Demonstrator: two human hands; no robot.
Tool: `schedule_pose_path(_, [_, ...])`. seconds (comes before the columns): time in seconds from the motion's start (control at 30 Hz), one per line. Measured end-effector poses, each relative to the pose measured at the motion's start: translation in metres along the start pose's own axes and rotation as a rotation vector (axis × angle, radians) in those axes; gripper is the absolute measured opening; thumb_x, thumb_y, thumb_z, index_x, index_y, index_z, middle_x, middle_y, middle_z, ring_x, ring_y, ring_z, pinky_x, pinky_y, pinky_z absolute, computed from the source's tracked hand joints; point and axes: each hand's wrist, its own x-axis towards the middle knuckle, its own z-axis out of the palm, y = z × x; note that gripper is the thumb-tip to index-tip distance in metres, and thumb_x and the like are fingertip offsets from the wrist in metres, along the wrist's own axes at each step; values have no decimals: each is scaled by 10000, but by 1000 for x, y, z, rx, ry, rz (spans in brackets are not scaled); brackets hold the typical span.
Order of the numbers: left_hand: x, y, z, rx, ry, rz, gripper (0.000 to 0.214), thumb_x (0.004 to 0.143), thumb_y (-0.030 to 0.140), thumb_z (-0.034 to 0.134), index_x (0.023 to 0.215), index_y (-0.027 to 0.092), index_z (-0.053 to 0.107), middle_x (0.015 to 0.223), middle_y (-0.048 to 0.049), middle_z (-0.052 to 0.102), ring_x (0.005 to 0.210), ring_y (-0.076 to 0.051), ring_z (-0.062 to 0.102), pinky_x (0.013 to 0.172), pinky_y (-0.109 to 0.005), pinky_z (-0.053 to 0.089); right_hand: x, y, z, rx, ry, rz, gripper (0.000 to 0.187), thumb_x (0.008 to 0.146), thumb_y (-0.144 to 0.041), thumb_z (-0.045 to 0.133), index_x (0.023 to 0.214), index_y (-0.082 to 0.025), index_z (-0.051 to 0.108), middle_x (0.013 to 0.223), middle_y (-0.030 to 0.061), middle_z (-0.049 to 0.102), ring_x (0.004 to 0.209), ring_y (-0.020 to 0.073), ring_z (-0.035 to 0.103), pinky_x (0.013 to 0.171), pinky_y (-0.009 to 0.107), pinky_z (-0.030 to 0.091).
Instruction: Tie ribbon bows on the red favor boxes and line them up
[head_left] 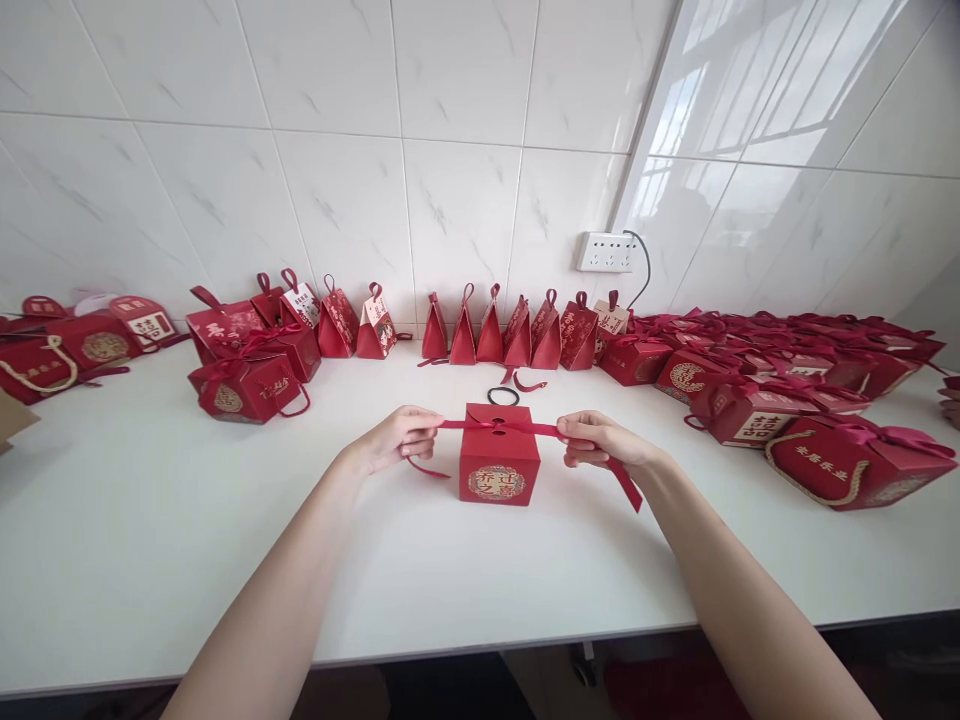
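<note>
A red gift box (498,484) with a round gold emblem stands upright on the white table in front of me. Across its top runs a red ribbon (544,430), crossed over itself near the round holes in the lid. My left hand (401,437) pinches one end of the ribbon to the left of the box, with a loose tail hanging below the fingers. On the other side, my right hand (604,440) grips the opposite end, and a wider tail hangs down from it. The ribbon is stretched taut between both hands. Just behind the box lies a black ring (502,396).
Several small triangular red boxes (490,335) line the wall. Many ribboned boxes (757,412) crowd the right side, and more boxes (255,385) sit at the left. A white power strip (604,252) is on the tiled wall. Another person's hand (951,400) shows at the right edge.
</note>
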Motion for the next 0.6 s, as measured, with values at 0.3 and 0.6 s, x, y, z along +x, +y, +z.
schedule_pose_path(0.3, [-14, 21, -6, -334, 261, 195, 267, 613, 275, 698, 545, 162, 466, 554, 28, 400, 572, -109, 439, 611, -275, 454, -5, -6, -7, 271, 56, -201, 396, 688, -442, 706, 547, -176, 449, 545, -58, 371, 473, 72, 367, 546, 273, 401])
schedule_pose_path(0.6, [3, 3, 11, 224, 285, 89, 298, 685, 456, 610, 645, 160, 605, 787, -40, 598, 777, -178, 549, 663, -255, 405, 10, 5, 14, 36, -14, 56, 542, 748, -685, 532, 729, -149, 605, 680, 21, 585, 588, 125, 550, 606, 269, 440])
